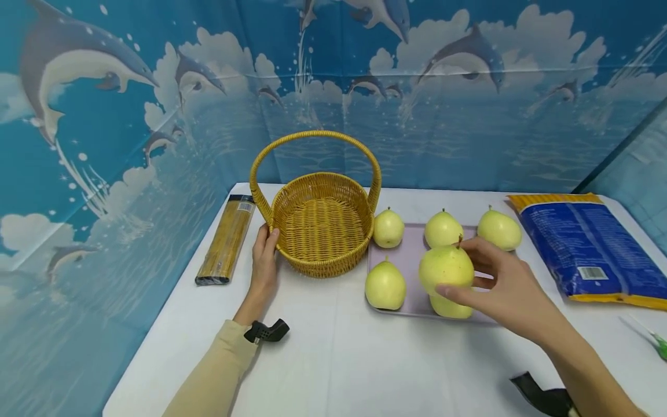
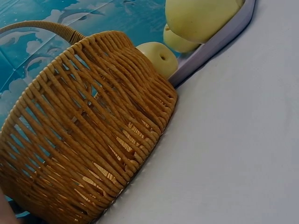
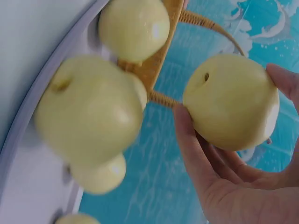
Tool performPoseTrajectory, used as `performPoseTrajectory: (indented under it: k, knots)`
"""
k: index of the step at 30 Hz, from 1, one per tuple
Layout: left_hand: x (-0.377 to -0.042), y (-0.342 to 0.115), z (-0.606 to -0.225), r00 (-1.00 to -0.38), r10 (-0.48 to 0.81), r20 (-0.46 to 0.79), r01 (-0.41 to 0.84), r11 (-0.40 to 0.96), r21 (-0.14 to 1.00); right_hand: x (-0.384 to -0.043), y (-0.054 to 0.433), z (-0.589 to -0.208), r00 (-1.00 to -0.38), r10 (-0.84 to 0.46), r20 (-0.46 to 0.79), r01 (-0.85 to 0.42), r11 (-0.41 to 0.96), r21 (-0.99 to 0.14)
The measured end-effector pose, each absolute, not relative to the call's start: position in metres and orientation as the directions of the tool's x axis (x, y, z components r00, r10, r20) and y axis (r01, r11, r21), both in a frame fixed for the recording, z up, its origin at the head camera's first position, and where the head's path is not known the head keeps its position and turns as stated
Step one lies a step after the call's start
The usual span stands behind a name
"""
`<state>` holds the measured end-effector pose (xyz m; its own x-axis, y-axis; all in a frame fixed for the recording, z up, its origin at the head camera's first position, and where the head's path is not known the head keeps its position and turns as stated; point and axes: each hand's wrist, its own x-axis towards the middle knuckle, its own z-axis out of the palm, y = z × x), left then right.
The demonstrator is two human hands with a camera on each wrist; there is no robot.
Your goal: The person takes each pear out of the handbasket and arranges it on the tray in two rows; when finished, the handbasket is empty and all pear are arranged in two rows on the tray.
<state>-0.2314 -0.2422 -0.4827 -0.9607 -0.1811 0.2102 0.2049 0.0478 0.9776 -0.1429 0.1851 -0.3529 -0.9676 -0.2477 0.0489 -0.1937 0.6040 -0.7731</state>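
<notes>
In the head view my right hand (image 1: 495,284) holds a yellow-green pear (image 1: 443,267) above the lavender tray (image 1: 414,307). Thumb and fingers grip that pear (image 3: 231,102) from opposite sides in the right wrist view. Beneath it, partly covered, is another pear (image 1: 452,308); several more surround it, including a front-left pear (image 1: 385,285) on the tray. My left hand (image 1: 264,263) rests against the outer left side of a woven basket (image 1: 323,266), thumb below the rim near the handle's base. Only a sliver of this hand shows at the left wrist view's lower-left edge.
Left of the basket lies a long flat packet (image 1: 225,243) with dark ends. At the right is a blue and yellow bag (image 1: 594,249), with a small green-tipped item (image 1: 660,347) near the edge. A dolphin-print curtain (image 1: 323,110) hangs behind the white table (image 1: 333,359).
</notes>
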Motion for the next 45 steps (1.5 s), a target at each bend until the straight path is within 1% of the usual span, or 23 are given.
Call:
performPoseTrajectory:
  k: [3,6,12,16,22,26,31,36,38,41,45]
  knots:
    - [-0.232,-0.239,-0.485,-0.963,-0.175,0.207,0.204,0.036,0.978,-0.141,0.206,-0.359,-0.976,-0.214,0.033,-0.167,0.648,-0.743]
    - [-0.233,-0.235,-0.487,-0.963,-0.171,0.206,0.203,0.031,0.979,-0.141,0.228,-0.368,-0.986,-0.168,-0.010,-0.110,0.686,-0.719]
    - [-0.233,-0.231,-0.489,-0.966,-0.159,0.203,0.193,0.075,0.978,-0.141,0.268,-0.380,-0.988,-0.070,-0.136,0.024,0.808,-0.589]
    - [-0.233,-0.233,-0.487,-0.963,-0.168,0.212,0.200,0.087,0.976,-0.146,0.282,-0.385,-0.974,-0.060,-0.220,0.070,0.838,-0.540]
    - [-0.232,-0.238,-0.486,-0.963,-0.167,0.210,0.200,0.075,0.977,-0.157,0.295,-0.389,-0.930,-0.042,-0.366,0.142,0.876,-0.461]
    - [-0.232,-0.238,-0.485,-0.963,-0.171,0.207,0.195,0.087,0.977,-0.160,0.299,-0.392,-0.906,-0.028,-0.423,0.165,0.896,-0.412]
    - [-0.232,-0.237,-0.484,-0.964,-0.175,0.199,0.186,0.088,0.979,-0.159,0.298,-0.392,-0.914,-0.040,-0.404,0.118,0.925,-0.360]
    - [-0.231,-0.239,-0.483,-0.964,-0.169,0.204,0.192,0.087,0.978,-0.156,0.294,-0.389,-0.933,0.004,-0.359,0.108,0.956,-0.272]
    - [-0.232,-0.241,-0.483,-0.964,-0.171,0.206,0.193,0.088,0.977,-0.155,0.292,-0.389,-0.946,0.004,-0.325,0.093,0.962,-0.259]
    - [-0.232,-0.243,-0.482,-0.966,-0.173,0.192,0.182,0.073,0.981,-0.156,0.292,-0.388,-0.960,-0.029,-0.279,0.053,0.959,-0.280]
    - [-0.233,-0.245,-0.483,-0.970,-0.169,0.173,0.168,0.044,0.985,-0.160,0.295,-0.391,-0.966,-0.081,-0.245,0.012,0.934,-0.356]
